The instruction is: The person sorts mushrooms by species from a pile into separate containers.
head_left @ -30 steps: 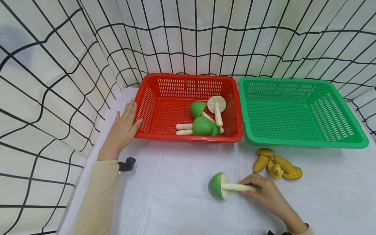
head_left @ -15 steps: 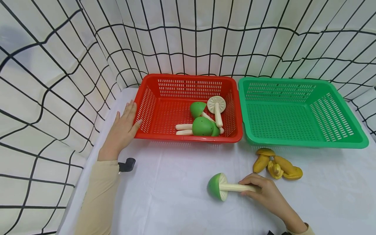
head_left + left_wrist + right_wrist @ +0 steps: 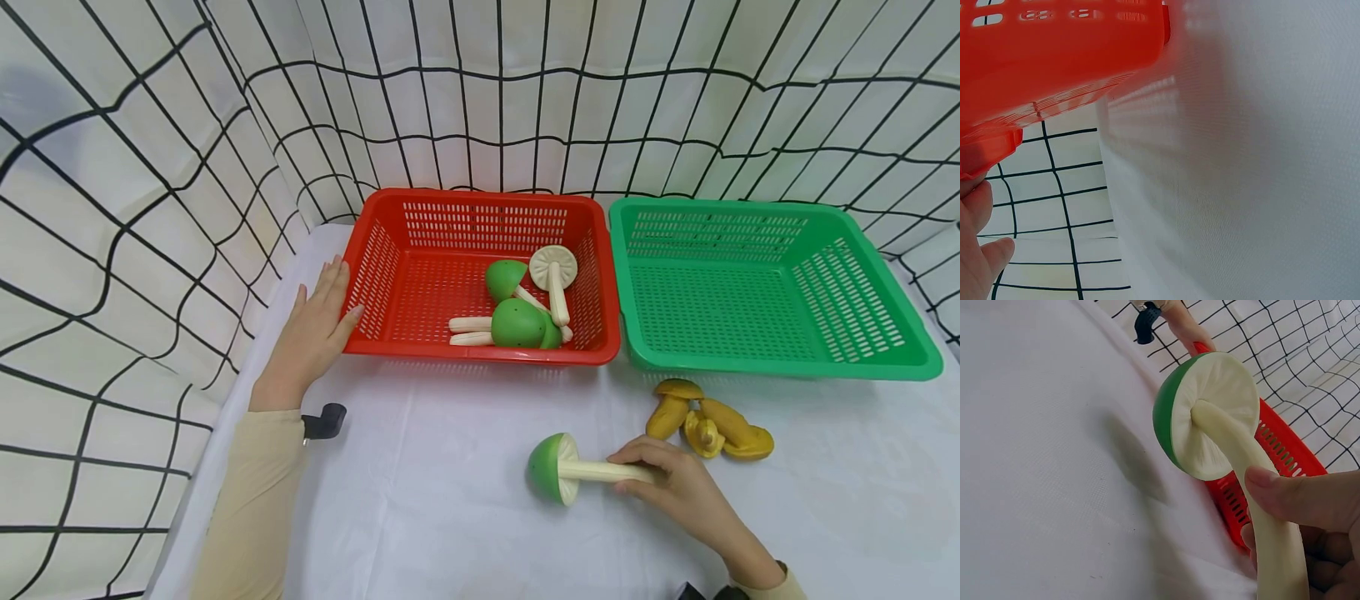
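A toy mushroom (image 3: 550, 468) with a green cap and pale stem is pinched by the stem in my right hand (image 3: 678, 487), its cap pointing left. The right wrist view shows the thumb across the stem (image 3: 1272, 531) and a shadow on the cloth below the cap. My left hand (image 3: 311, 329) lies with straight fingers against the left rim of the red basket (image 3: 480, 354). Inside that basket, several green-capped mushrooms (image 3: 517, 322) lie toward the right, one with its pale underside up. In the left wrist view, fingertips (image 3: 999, 255) show beside the red basket.
To the right of the red basket stands a green basket (image 3: 705, 308), touching or nearly touching it. Several yellow-brown mushrooms (image 3: 738, 429) lie on the white cloth (image 3: 435, 517) in front of it. Black wire mesh (image 3: 502, 108) rises behind and at the left.
The right hand has lifted the mushroom slightly, its cap moving a little up and left in the head view. My left hand and the baskets have stayed put.
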A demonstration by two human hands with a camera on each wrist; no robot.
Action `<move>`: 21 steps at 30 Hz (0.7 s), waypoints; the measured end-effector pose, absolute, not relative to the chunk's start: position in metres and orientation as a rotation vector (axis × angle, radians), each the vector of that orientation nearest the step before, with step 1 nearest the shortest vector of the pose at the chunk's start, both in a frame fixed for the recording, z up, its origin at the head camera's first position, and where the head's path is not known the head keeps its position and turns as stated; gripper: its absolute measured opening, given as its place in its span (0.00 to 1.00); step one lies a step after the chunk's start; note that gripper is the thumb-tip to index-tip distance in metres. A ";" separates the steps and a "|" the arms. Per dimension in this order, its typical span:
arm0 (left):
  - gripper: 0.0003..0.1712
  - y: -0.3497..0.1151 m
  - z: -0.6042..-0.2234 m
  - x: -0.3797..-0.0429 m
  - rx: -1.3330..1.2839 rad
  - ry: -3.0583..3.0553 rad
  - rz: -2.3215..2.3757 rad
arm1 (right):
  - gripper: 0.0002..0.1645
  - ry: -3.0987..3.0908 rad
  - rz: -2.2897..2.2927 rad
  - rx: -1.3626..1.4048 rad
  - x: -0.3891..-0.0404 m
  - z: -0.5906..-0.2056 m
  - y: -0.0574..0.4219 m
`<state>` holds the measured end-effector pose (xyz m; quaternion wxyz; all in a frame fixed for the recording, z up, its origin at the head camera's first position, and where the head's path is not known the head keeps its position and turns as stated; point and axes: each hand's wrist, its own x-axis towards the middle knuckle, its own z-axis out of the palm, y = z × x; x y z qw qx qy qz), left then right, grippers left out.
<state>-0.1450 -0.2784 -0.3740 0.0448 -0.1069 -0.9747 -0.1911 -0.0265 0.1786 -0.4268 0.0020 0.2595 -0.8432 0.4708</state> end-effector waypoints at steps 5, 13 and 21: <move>0.39 -0.278 -0.374 -0.145 -0.324 -2.982 -0.586 | 0.19 -2.637 1.480 0.810 -0.030 -0.421 0.178; 0.39 -0.278 -0.373 -0.144 -0.333 -2.981 -0.586 | 0.20 -2.559 1.512 0.821 -0.036 -0.414 0.175; 0.39 -0.278 -0.373 -0.144 -0.330 -2.982 -0.593 | 0.22 -2.501 1.502 0.847 -0.044 -0.410 0.172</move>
